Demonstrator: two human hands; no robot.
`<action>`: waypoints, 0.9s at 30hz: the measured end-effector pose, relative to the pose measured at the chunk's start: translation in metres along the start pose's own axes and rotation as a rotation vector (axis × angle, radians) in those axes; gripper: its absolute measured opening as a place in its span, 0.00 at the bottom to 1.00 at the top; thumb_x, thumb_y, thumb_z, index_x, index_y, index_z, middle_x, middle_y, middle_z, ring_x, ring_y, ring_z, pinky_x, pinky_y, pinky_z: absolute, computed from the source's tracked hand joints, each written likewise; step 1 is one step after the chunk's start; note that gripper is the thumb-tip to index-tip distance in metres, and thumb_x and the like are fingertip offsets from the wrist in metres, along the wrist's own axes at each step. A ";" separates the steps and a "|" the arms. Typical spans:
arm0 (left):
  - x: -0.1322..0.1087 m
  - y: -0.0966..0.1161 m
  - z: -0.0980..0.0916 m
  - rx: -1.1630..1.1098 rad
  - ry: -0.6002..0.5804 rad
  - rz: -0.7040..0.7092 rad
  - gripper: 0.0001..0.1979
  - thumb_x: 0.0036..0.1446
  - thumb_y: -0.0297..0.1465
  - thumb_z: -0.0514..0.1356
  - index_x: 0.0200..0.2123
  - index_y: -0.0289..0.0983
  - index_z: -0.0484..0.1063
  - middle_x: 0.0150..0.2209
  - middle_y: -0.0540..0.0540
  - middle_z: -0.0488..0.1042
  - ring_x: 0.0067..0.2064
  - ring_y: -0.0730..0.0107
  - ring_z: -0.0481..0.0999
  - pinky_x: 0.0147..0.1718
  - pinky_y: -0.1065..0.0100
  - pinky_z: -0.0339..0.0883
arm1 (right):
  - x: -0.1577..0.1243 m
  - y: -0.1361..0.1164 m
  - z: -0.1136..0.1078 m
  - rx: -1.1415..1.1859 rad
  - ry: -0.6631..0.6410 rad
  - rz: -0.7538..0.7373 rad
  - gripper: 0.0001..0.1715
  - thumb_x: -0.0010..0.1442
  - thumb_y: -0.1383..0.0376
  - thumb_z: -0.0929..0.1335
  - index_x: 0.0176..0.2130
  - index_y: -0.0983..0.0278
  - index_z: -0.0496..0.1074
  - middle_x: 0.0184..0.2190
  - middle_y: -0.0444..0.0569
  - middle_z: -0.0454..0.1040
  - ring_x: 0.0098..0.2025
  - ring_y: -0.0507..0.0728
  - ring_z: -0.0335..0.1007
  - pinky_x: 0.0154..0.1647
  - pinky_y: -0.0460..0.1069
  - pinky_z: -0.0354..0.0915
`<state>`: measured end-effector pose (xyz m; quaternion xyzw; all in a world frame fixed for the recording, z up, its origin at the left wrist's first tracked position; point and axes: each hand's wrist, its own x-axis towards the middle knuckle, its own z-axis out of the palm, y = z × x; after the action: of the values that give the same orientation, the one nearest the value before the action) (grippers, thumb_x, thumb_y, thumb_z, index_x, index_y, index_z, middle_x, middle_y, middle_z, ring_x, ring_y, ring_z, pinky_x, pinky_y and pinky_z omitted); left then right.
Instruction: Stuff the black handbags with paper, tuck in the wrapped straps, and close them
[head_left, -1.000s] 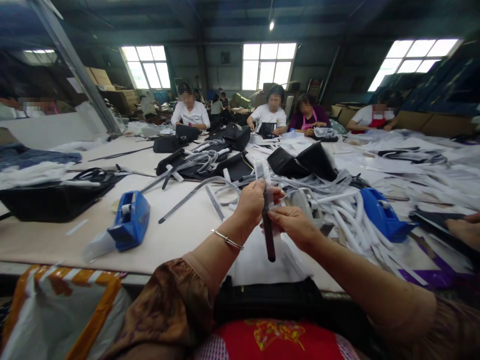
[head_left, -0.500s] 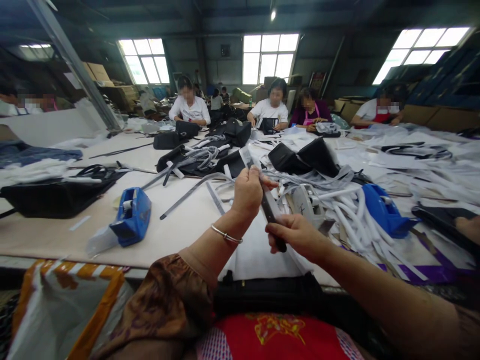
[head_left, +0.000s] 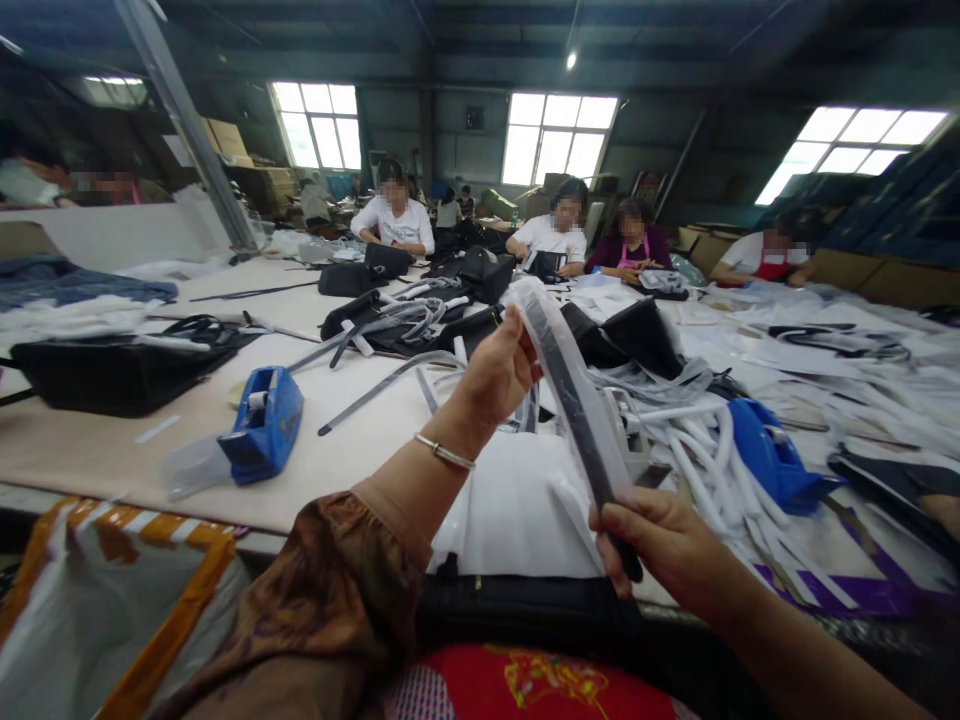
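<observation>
Between my two hands stretches a dark bag strap (head_left: 574, 400) wrapped in a clear plastic sleeve. My left hand (head_left: 499, 370) pinches its upper end, up over the table. My right hand (head_left: 660, 545) grips its lower end near the table's front edge. The strap slants down from left to right. A silver bangle circles my left wrist. Under my hands lies a white sheet (head_left: 517, 510) on the table, with a black bag (head_left: 525, 605) at the near edge.
A blue tape dispenser (head_left: 262, 420) stands at the left, another (head_left: 772, 455) at the right beside a heap of white-wrapped straps (head_left: 690, 440). Black bags and loose straps cover the middle of the table. Several people sit working at the far side.
My hands have drawn apart along the strap: the left one rose and the right one slid down toward me. The strap is now stretched longer between them.
</observation>
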<state>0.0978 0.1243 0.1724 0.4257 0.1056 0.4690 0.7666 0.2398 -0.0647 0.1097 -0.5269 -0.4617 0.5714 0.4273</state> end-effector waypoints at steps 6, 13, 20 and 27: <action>-0.063 -0.039 -0.017 0.524 -0.097 -0.164 0.21 0.50 0.47 0.66 0.23 0.34 0.72 0.19 0.53 0.64 0.23 0.78 0.60 0.23 0.72 0.53 | 0.043 -0.017 0.004 -0.102 0.062 -0.023 0.24 0.57 0.46 0.69 0.32 0.65 0.72 0.18 0.44 0.72 0.16 0.51 0.65 0.18 0.46 0.60; -0.067 -0.027 -0.036 0.740 0.175 0.117 0.18 0.59 0.38 0.61 0.20 0.37 0.67 0.20 0.53 0.63 0.24 0.76 0.61 0.26 0.70 0.56 | 0.058 -0.020 0.002 -0.238 0.352 -0.254 0.25 0.57 0.45 0.69 0.34 0.65 0.76 0.26 0.48 0.72 0.27 0.53 0.65 0.24 0.47 0.60; -0.091 -0.043 -0.022 0.710 0.039 0.055 0.09 0.60 0.36 0.60 0.32 0.37 0.75 0.22 0.51 0.70 0.23 0.74 0.68 0.25 0.71 0.62 | 0.070 -0.019 0.019 0.372 0.139 0.211 0.14 0.51 0.56 0.70 0.27 0.65 0.68 0.18 0.39 0.63 0.14 0.44 0.46 0.16 0.43 0.38; -0.090 -0.035 -0.031 0.615 0.085 -0.059 0.14 0.59 0.39 0.61 0.26 0.35 0.71 0.17 0.54 0.66 0.21 0.78 0.62 0.23 0.73 0.56 | 0.078 -0.019 0.022 -0.194 0.202 -0.078 0.14 0.55 0.60 0.68 0.23 0.64 0.66 0.16 0.40 0.62 0.18 0.48 0.54 0.19 0.45 0.48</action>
<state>0.0539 0.0613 0.1051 0.6142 0.2870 0.4099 0.6102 0.2122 0.0134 0.1121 -0.6021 -0.4896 0.4512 0.4407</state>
